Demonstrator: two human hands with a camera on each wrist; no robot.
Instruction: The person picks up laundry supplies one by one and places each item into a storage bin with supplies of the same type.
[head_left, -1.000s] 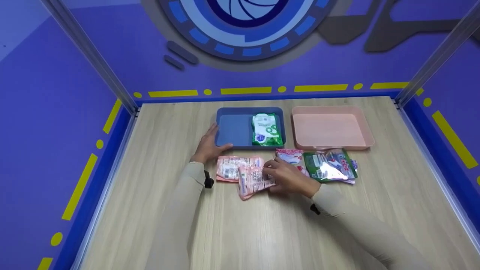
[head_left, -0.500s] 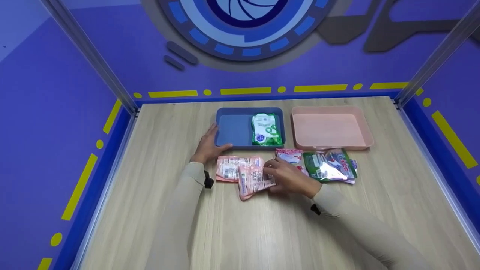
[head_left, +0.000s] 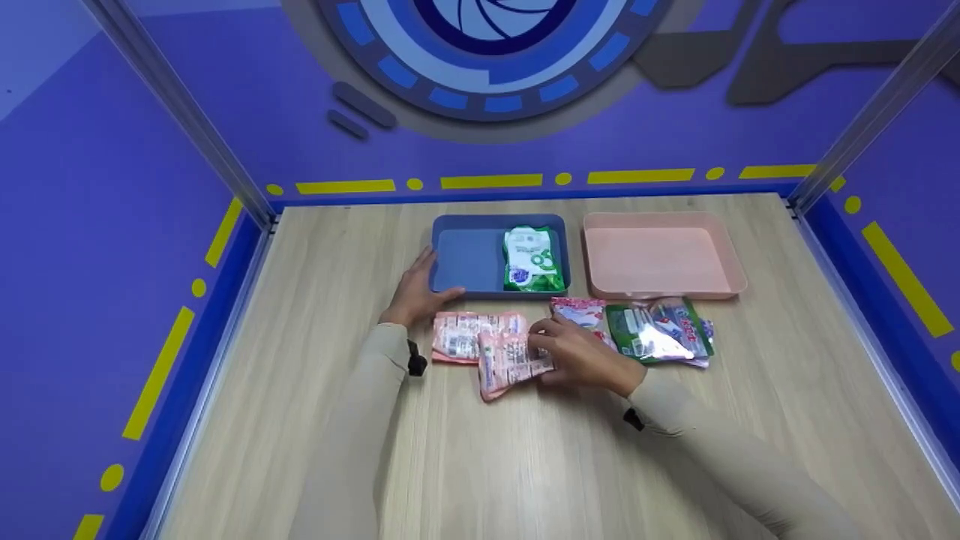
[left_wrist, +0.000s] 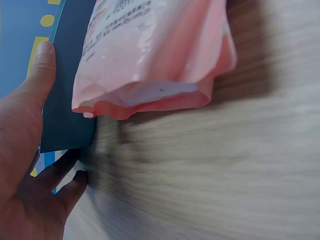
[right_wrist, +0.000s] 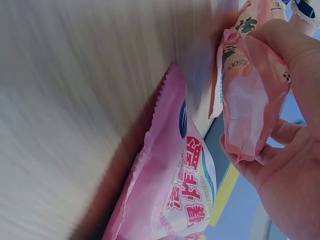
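My left hand [head_left: 416, 292] rests at the left front corner of the blue tray [head_left: 469, 259], its thumb along the front wall and its fingers along the side. A green and white packet [head_left: 531, 259] lies in that tray's right half. My right hand [head_left: 581, 356] pinches a soft pink packet [head_left: 506, 364] by its right end, thumb on one side and fingers on the other in the right wrist view. The held packet's left part overlaps another pink packet [head_left: 472, 334] in front of the blue tray. In the left wrist view a pink packet [left_wrist: 145, 50] lies beside the tray's wall [left_wrist: 70, 90].
A pink tray [head_left: 660, 255] stands right of the blue one. In front of it lie a pink and white packet [head_left: 581, 315] and a shiny green packet [head_left: 660, 330], with a purple edge [head_left: 707, 330] showing beneath. Purple-blue panels [head_left: 247, 90] enclose the table [head_left: 480, 465].
My right hand and the pink packet in it have shifted very slightly to the right. My left hand stays on the tray corner.
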